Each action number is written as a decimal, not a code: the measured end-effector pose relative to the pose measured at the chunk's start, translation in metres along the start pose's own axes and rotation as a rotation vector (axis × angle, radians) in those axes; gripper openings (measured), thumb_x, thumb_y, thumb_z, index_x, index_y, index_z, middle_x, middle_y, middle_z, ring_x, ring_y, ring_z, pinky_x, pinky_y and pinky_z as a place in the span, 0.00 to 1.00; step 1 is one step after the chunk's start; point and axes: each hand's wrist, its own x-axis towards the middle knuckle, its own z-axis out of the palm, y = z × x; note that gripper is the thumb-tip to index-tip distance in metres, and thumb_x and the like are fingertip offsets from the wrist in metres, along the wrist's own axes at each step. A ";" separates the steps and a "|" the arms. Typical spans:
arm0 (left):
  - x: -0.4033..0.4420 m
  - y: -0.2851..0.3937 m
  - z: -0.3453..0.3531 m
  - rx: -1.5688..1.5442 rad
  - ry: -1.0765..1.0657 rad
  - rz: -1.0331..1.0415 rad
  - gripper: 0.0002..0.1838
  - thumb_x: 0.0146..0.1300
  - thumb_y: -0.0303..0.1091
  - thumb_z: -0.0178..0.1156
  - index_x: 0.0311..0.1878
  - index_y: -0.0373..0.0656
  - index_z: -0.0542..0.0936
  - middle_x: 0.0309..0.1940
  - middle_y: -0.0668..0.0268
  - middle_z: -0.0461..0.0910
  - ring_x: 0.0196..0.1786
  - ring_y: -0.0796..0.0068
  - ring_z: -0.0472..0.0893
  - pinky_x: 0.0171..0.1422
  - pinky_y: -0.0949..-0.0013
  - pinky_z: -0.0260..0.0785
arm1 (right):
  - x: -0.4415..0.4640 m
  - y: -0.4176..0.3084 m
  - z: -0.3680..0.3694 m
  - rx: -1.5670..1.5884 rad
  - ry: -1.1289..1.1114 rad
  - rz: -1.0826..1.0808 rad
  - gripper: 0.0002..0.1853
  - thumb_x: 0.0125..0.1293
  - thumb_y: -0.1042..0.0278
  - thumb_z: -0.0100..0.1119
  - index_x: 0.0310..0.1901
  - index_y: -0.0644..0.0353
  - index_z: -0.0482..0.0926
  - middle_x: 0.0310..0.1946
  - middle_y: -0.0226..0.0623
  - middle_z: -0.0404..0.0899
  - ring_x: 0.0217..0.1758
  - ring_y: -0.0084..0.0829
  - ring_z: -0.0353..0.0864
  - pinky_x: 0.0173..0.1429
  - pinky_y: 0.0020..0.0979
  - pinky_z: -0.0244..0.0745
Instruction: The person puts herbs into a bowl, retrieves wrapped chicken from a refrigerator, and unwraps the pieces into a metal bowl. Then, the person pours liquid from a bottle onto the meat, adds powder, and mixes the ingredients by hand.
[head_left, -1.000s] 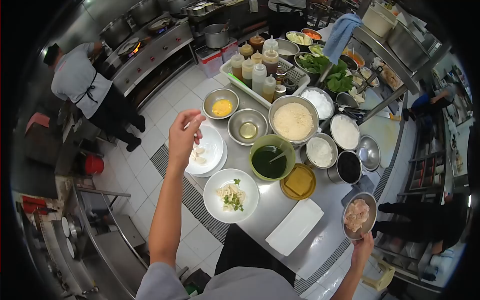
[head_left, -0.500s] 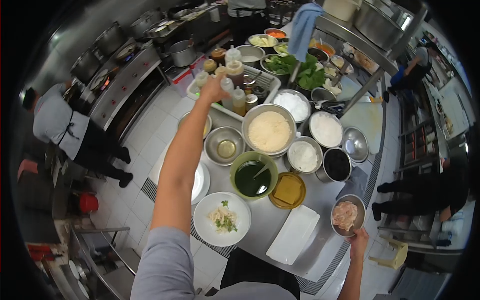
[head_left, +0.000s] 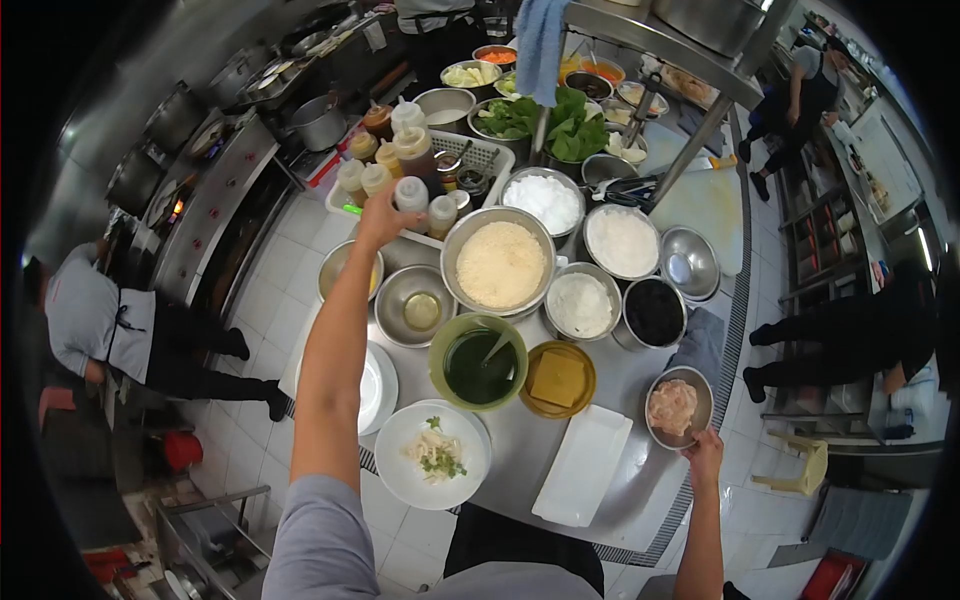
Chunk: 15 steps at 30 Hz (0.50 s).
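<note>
My left hand reaches into the white plastic basket of squeeze bottles, its fingers closed around a clear squeeze bottle. Beside that one stand a smaller bottle and several others with pale and brown contents. At the table's right edge my right hand grips the rim of a metal bowl with pieces of raw, pale pink meat in it. Near my body are a white bowl with pale shreds and green herbs, and a white rectangular plate.
Bowls of breadcrumbs, white powders and a black ingredient crowd the table. A green bowl holds dark liquid and a spoon. A shelf post rises at the right. Co-workers stand left, right and behind the table.
The view has shifted, so the table sits further left. My left hand has drawn slightly back with the clear bottle, which shows more plainly. My right hand keeps hold of the meat bowl.
</note>
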 end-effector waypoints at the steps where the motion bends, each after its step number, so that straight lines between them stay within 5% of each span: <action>1: 0.000 0.000 0.001 -0.034 0.014 0.004 0.37 0.41 0.35 0.79 0.59 0.40 0.78 0.48 0.54 0.85 0.52 0.58 0.84 0.60 0.59 0.73 | -0.001 -0.001 0.001 -0.001 0.014 0.001 0.10 0.65 0.70 0.54 0.46 0.62 0.75 0.34 0.32 0.79 0.29 0.26 0.81 0.31 0.31 0.80; 8: -0.022 0.024 -0.054 -0.016 0.352 0.107 0.26 0.51 0.41 0.78 0.51 0.41 0.81 0.43 0.64 0.86 0.43 0.73 0.84 0.52 0.66 0.75 | 0.005 -0.003 -0.004 -0.061 -0.039 -0.038 0.19 0.64 0.71 0.54 0.56 0.63 0.79 0.39 0.35 0.84 0.31 0.24 0.83 0.32 0.27 0.82; 11: -0.053 0.128 -0.091 -0.071 0.271 0.236 0.24 0.54 0.32 0.76 0.54 0.39 0.79 0.44 0.64 0.84 0.44 0.74 0.83 0.51 0.69 0.75 | -0.001 -0.017 -0.003 -0.101 -0.068 -0.072 0.19 0.64 0.74 0.52 0.56 0.63 0.80 0.36 0.35 0.85 0.30 0.23 0.83 0.31 0.26 0.81; 13: -0.074 0.189 -0.095 0.194 0.289 0.426 0.28 0.54 0.30 0.74 0.58 0.37 0.77 0.46 0.63 0.83 0.45 0.71 0.83 0.53 0.69 0.75 | -0.003 -0.025 -0.006 -0.091 -0.083 -0.096 0.18 0.64 0.74 0.51 0.54 0.64 0.80 0.35 0.36 0.84 0.30 0.23 0.83 0.29 0.26 0.81; 15: -0.102 0.268 -0.073 0.003 0.042 0.467 0.33 0.52 0.29 0.73 0.62 0.36 0.74 0.50 0.59 0.83 0.49 0.67 0.84 0.58 0.67 0.74 | -0.004 -0.035 -0.009 -0.113 -0.079 -0.120 0.17 0.64 0.74 0.51 0.53 0.65 0.81 0.34 0.36 0.84 0.29 0.24 0.83 0.28 0.26 0.81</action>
